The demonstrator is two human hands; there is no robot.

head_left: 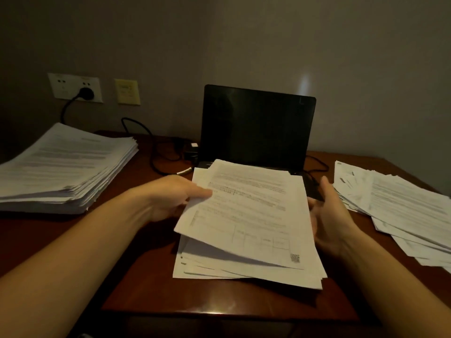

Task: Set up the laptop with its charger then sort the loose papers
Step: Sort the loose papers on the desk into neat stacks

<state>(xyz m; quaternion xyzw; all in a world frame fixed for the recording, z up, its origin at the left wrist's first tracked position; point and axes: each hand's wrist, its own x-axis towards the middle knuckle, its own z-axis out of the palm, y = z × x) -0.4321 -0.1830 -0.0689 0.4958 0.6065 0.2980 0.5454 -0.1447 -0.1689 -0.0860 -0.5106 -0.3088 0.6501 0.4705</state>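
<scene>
Two hands (170, 196) (327, 215) flank sheet (246, 211), left pinching its edge.

The desk (136, 276) is dark red-brown, the laptop (258, 128) on it is black, the papers (246, 215) are white with gray lines of print, and the cable (156, 152) is black.

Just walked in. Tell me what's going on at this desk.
A person is sorting papers on a wooden desk. The left hand pinches the top sheet, raised off the middle pile, and the right hand is open at the pile's right edge. Behind stands an open laptop, screen dark, with a black plug in the wall socket and its cable running toward the laptop. A tall stack lies left, a looser spread right.
</scene>
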